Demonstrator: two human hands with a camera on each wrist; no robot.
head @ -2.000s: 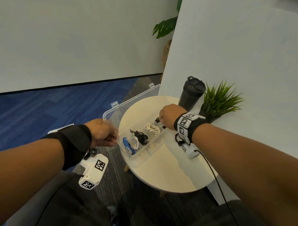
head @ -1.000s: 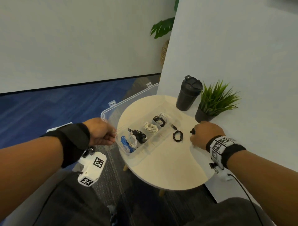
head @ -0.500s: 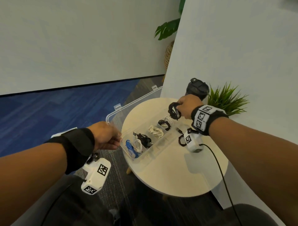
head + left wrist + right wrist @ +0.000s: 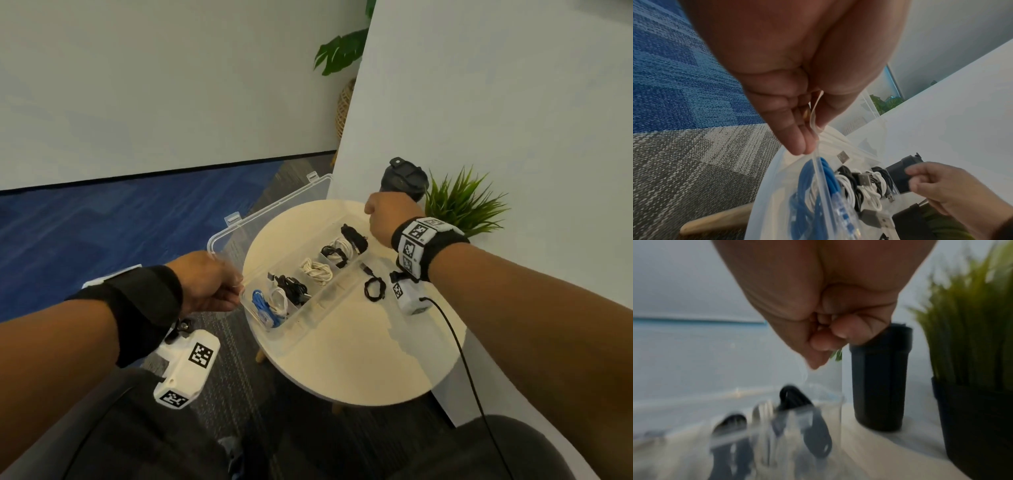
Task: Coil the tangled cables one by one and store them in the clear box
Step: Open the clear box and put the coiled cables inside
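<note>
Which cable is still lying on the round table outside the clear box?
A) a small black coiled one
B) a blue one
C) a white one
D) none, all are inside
A: a small black coiled cable lies on the round table beside the clear box, while the blue and white cables sit in its compartments.

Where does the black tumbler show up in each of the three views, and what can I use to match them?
Head: black tumbler stands upper right of centre, partly behind the right hand.
Left wrist: lower right, behind the right hand's fingers.
Right wrist: right of centre, upright on the table.
Shared landmark: the clear box of coiled cables, also at and.
</note>
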